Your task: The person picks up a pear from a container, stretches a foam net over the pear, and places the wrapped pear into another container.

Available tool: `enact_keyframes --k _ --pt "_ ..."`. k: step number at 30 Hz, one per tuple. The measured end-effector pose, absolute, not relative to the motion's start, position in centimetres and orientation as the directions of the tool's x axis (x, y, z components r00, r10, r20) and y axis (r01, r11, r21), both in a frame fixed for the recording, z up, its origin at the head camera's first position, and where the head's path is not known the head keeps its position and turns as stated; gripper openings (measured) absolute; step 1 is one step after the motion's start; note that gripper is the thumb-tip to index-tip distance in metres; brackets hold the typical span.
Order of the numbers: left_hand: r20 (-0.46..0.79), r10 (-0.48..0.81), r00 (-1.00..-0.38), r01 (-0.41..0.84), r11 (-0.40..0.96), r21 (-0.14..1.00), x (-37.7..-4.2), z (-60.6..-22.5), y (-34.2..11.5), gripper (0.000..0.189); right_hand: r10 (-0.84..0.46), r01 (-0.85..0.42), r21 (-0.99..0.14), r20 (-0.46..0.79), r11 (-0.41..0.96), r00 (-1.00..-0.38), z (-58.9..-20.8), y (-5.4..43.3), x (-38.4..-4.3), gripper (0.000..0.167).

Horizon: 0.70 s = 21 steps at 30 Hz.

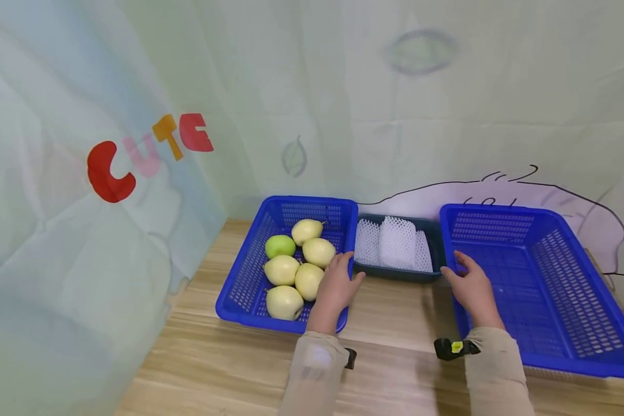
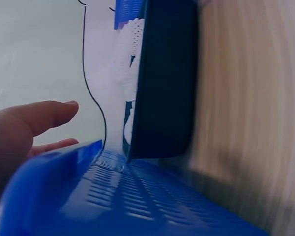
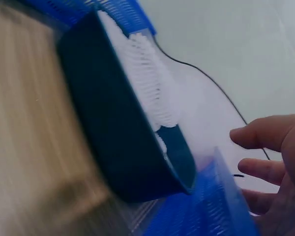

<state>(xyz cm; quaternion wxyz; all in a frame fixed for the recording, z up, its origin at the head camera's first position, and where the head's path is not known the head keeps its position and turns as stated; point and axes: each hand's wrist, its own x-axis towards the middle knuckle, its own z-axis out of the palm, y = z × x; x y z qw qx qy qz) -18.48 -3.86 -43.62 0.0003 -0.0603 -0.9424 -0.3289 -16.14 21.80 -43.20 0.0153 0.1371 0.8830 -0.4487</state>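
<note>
1. Left hand [image 1: 338, 286], spread, is at the right rim of the pear basket [image 1: 312, 200].
2. Right hand [image 1: 472, 289], fingers parted, is at the second basket [image 1: 530, 300].
3. Wood-grain surface [image 1: 395, 358] carries both; "CUTE" lettering [image 1: 147, 167] marks the backdrop [image 1: 343, 104].

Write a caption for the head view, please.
Left hand by the fruit basket, right hand by another basket, white mesh between.
</note>
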Motion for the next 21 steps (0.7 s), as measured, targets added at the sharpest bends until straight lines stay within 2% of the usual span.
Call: enact_keyframes --k 12,16,21 --pt "0.054 0.107 -0.993 0.118 0.777 0.618 -18.7 -43.7 -3.9 0.05 0.112 0.167 -0.65 -0.125 0.741 -0.986 -45.0 21.3 -16.7 0.073" --pt "0.093 0.103 -0.99 0.139 0.757 0.639 -19.3 -41.8 -5.1 0.048 0.125 0.148 -0.601 -0.08 0.786 -0.989 -45.3 20.8 -16.6 0.068" --pt "0.173 0.073 -0.982 0.168 0.756 0.633 -20.4 -38.1 -7.3 0.044 0.13 0.161 -0.585 -0.096 0.795 -0.987 -45.7 21.0 -16.7 0.075"
